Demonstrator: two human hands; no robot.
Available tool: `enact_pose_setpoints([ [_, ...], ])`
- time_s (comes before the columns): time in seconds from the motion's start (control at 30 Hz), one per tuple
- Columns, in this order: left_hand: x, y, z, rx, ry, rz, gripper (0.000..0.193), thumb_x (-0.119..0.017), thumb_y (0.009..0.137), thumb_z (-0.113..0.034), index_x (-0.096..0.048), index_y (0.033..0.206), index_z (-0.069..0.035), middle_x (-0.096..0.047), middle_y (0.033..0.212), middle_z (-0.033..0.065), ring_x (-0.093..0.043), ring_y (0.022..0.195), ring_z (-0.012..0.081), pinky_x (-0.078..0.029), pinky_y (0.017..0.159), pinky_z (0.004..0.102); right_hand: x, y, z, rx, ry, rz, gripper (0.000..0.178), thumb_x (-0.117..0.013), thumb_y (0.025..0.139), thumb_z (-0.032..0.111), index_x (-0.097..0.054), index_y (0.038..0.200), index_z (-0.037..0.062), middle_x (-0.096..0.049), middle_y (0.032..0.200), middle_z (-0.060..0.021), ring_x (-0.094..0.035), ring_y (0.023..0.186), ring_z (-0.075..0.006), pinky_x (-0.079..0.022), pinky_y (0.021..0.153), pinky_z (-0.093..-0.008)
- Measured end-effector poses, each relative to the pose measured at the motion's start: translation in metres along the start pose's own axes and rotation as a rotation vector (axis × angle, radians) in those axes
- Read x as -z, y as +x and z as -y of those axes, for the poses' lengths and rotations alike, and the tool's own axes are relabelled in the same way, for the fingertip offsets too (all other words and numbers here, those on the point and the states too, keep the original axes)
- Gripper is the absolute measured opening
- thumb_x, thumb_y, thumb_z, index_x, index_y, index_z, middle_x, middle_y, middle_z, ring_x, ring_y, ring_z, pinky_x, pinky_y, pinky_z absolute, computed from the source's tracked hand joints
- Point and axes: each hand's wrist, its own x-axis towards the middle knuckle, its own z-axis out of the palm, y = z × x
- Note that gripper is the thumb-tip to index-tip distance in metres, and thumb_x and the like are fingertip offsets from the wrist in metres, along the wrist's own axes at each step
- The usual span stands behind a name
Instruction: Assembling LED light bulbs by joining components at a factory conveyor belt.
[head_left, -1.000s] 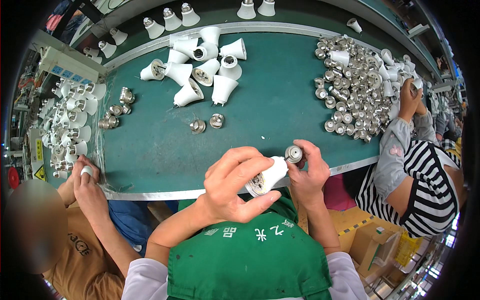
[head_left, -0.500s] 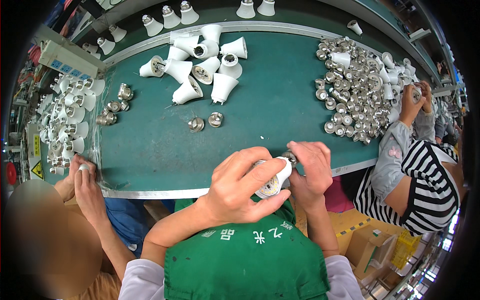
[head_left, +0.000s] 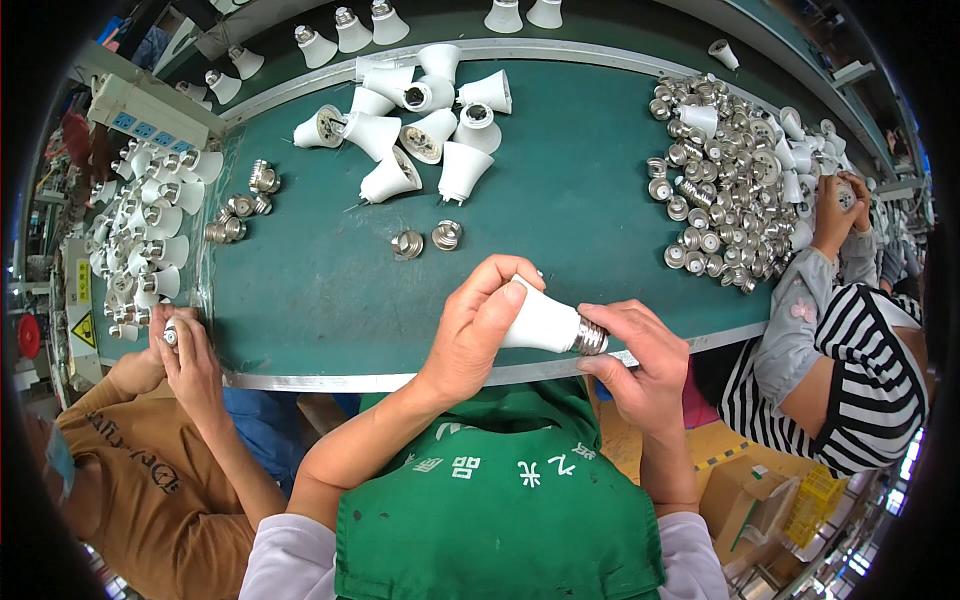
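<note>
Swung round since half a second ago, when its wide face showed to the person, the white flared plastic bulb housing [head_left: 540, 318] now lies almost level in the hands, wide end left and narrow end right, near the table's near side. Largest is the flat green tabletop [head_left: 320, 290], with open room stretching left of the hands and, more broadly, beyond them toward the back. Its pale metal edge strip [head_left: 300, 382] bends across the near side and passes behind the hands in view. On the right spreads a heap of silver threaded metal caps [head_left: 710, 241], well apart from the hands; at the back, left of centre, sits a cluster of white flared plastic housings [head_left: 466, 170]. The left hand [head_left: 465, 335] holds the bulb housing, thumb and fingers closed about its wide part. The right hand [head_left: 645, 365] has thumb and forefinger narrowly parted around the silver threaded end cap [head_left: 591, 337]; whether both press it, I cannot tell. That cap sits at the housing's narrow end. Two loose silver caps [head_left: 447, 235] lie side by side between cluster and hands.
</note>
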Motion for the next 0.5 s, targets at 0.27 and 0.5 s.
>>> enact_pose_setpoints([
  [0.27,-0.004,0.0,-0.011,-0.047,0.151,0.047,0.034,-0.043,0.082,-0.035,-0.047,0.081,-0.002,-0.047,0.077,0.0081,-0.041,0.068,0.0137,-0.034,0.061,0.0271,-0.004,-0.001,0.009,0.103,-0.041,0.02,0.041,-0.071,0.064,0.012,-0.059,0.1,-0.0041,-0.06,0.074,-0.0131,-0.058,0.067,-0.0277,-0.046,0.061,-0.0342],
  [0.5,-0.011,-0.021,-0.017,-0.362,0.201,0.092,0.032,-0.041,0.079,-0.032,-0.045,0.074,-0.001,-0.042,0.068,0.0086,-0.035,0.059,0.0141,-0.03,0.055,0.029,-0.009,-0.008,0.035,0.154,-0.07,-0.006,0.043,-0.07,0.061,0.006,-0.057,0.101,-0.0063,-0.058,0.073,-0.0141,-0.057,0.064,-0.0286,-0.046,0.057,-0.0349],
])
